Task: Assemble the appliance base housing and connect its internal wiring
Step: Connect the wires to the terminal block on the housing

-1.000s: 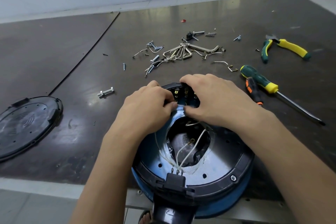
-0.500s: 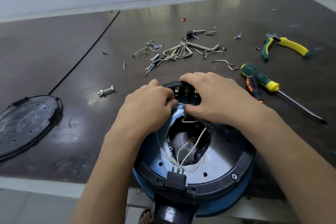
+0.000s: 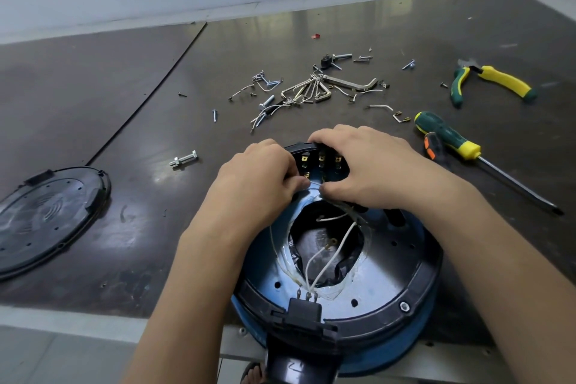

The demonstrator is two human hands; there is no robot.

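A workshop; dark workbench strewn with screws, hex keys, pliers, screwdrivers

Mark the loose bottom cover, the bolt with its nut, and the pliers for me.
bottom cover (image 3: 46, 221), head view, middle of its face.
bolt (image 3: 184, 159), head view, on its shank.
pliers (image 3: 506, 82), head view, on the yellow handle.

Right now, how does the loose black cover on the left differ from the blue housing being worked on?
The black cover lies flat and untouched at the table's left; the blue housing sits at the near edge, left hand and right hand at its far rim. The cover is a closed, all-black disc; the housing is blue with a black rim and an open middle showing white wires. Both are round.
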